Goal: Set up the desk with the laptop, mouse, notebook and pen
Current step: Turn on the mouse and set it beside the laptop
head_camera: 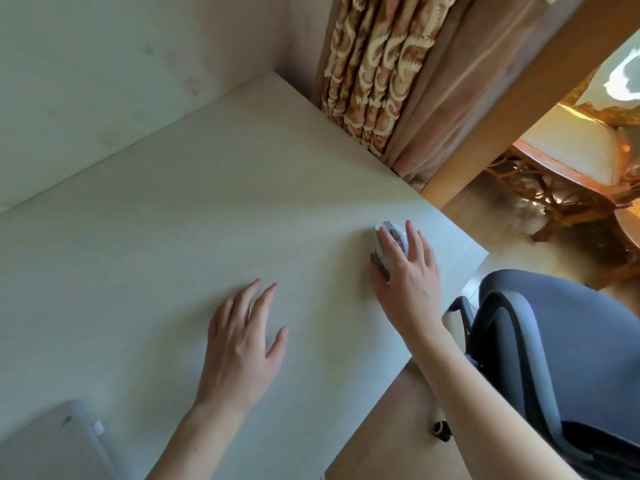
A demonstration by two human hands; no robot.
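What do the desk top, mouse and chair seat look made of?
Desk top: probably pale laminate, matte with faint grain lines. Mouse: white and grey plastic, apparently, mostly covered by the right hand. Chair seat: dark fabric, likely; dull, no shine.

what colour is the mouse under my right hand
Light grey or white with darker grey side parts, seen in the head view: mouse.

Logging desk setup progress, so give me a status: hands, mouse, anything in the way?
Right hand resting over mouse near desk's right edge. Left hand open, empty, over bare desk. Closed laptop at near-left corner. Nothing in the way.
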